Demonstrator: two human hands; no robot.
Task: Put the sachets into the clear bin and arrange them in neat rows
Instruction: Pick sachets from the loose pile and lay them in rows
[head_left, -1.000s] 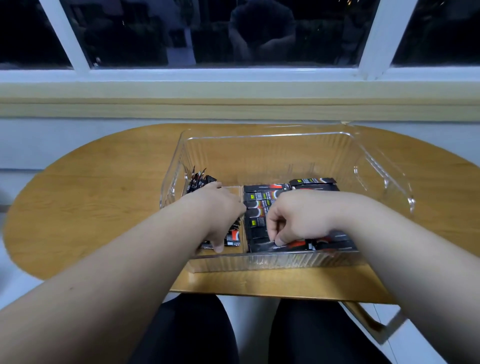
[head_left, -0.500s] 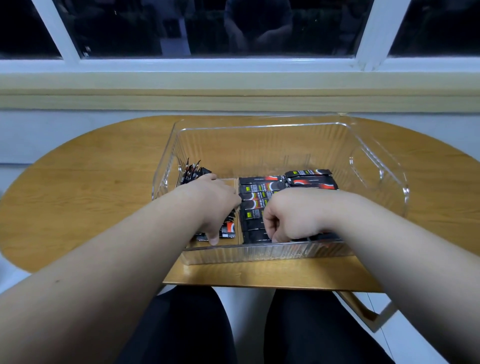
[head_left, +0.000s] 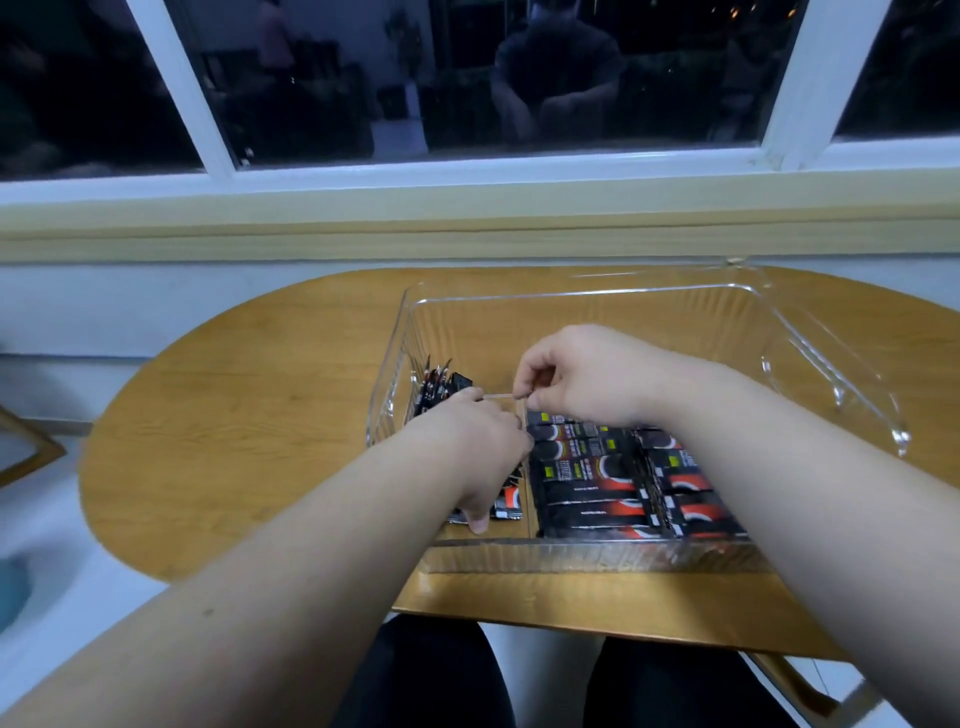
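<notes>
Head view, near to far. Dark trousers (head_left: 426, 675) at the bottom edge; oval wooden table (head_left: 234, 415) beyond them.

Clear bin (head_left: 597, 556): stands on the table's near right part, its ribbed near wall toward the person.

Flat sachets (head_left: 587, 483): black with red and white print; they lie in two overlapped rows against the near wall, right of a clear divider (head_left: 498, 397); tidy, so judged already arranged.

Left hand (head_left: 478, 447): reaches into the narrow left compartment; fingers bent down over the upright sachets (head_left: 439, 387) packed on edge there, probably to keep them from toppling; whether it grasps them or only presses cannot be told.

Right hand (head_left: 587, 379): raised above the flat rows; thumb and forefinger pinch the divider's top edge, apparently to steady or shift the partition between the compartments.

Far half of the bin: holds no sachets; room for further rows.

Window sill (head_left: 467, 228) and dark window (head_left: 519, 78) behind.
</notes>
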